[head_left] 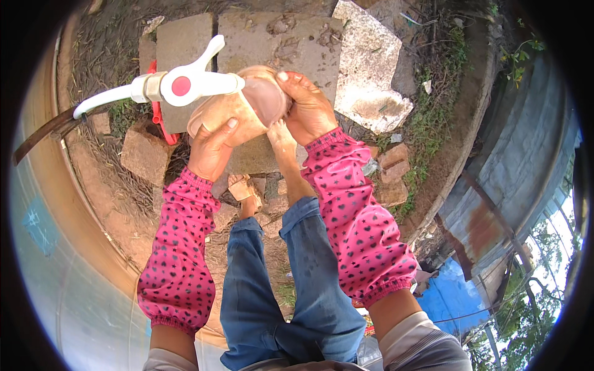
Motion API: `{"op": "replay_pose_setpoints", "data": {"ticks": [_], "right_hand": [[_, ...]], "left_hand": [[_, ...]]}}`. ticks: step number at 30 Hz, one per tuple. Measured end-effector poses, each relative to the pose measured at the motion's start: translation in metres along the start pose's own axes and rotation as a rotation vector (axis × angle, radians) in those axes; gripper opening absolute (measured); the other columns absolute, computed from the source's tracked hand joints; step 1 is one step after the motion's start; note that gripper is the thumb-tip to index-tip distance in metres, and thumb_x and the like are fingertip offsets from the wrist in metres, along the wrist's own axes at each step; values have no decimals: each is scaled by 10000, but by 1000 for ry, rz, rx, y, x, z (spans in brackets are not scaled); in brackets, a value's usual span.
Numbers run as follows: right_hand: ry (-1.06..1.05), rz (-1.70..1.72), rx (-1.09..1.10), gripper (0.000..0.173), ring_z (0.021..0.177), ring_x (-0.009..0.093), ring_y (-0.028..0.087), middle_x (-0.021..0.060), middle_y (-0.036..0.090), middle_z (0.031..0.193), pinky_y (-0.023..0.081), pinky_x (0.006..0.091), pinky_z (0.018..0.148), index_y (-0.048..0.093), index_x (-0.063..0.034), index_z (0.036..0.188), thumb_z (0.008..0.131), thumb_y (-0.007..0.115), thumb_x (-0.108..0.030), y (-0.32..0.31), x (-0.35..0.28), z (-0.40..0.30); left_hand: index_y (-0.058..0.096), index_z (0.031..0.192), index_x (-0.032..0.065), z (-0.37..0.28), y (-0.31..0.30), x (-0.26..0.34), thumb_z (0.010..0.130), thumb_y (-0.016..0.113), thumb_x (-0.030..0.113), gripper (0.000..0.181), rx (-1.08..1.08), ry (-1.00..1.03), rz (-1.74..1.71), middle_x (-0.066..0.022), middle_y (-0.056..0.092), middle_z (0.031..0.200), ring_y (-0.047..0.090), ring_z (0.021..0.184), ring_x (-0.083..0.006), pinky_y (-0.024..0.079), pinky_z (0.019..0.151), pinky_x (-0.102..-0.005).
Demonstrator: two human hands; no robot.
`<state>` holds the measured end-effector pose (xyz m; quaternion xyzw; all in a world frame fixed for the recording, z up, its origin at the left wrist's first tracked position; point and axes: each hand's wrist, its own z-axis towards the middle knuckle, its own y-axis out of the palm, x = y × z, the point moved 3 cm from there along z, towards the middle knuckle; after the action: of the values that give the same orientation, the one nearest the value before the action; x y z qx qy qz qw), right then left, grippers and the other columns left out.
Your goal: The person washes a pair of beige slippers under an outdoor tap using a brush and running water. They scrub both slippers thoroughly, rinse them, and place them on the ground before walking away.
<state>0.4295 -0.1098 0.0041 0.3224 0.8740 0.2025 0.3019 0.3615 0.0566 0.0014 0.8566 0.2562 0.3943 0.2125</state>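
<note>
A tan slide sandal (232, 116) is held between both my hands, its broad strap facing up. My left hand (211, 150) grips the strap side, with the thumb lying over the strap. My right hand (310, 106) holds the other end, thumb on the rim beside the smooth insole (267, 99). Directly above the sandal is a white plastic tap (185, 86) with a red dot and a lever handle; its spout overlaps the sandal in view. Whether water flows is hard to tell. My right foot (281, 139) is bare, while my left foot wears a similar sandal (243, 188).
Below lie stone slabs (278, 41) and a pale broken slab (366, 60). A loose block (146, 150) and a red plastic strip (158, 118) lie left. The tap's white pipe (103, 99) comes from the left. Bricks (393, 163) and corrugated metal sheeting (501, 185) are right.
</note>
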Motion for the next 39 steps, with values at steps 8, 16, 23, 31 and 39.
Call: {"op": "replay_pose_setpoints", "data": {"ticks": [8,16,23,31,39], "right_hand": [[-28,-43,62,170,799,150,619,90,653,915,508,265,719,610,39,1008,872,626,-63,1,2,-15],[-162,-346,-30,446,1153,199,517,130,535,1273,396,300,984,429,7,1344,911,519,-54,0,14,-18],[-194,-175,-153,505,1278,195,395,89,415,1401,285,323,1080,314,-28,1428,946,460,-56,5,39,-29],[-164,-329,186,416,1052,169,573,74,606,1169,456,279,884,456,-7,1332,942,479,-149,-16,39,-27],[-121,-573,379,564,1066,250,521,186,565,1129,407,335,928,471,68,1215,928,505,-417,23,60,-13]], "left_hand": [[405,1352,11,-6,-9,-2,915,563,111,476,38,31,134,-83,479,1327,455,1222,-204,345,1044,-376],[442,1325,14,-1,11,11,939,534,160,423,148,-26,-141,-98,500,1316,480,1223,-225,384,1045,-397],[360,1351,-6,28,20,6,1003,372,299,463,185,-166,-590,-163,467,1343,466,1240,-279,382,1055,-432],[467,1277,-15,10,55,-13,990,432,240,386,249,89,-33,-119,533,1278,522,1168,-230,409,1009,-340],[398,1338,-14,-17,30,7,951,538,302,519,256,-183,-135,-125,483,1312,489,1195,-231,412,1001,-357]]}}
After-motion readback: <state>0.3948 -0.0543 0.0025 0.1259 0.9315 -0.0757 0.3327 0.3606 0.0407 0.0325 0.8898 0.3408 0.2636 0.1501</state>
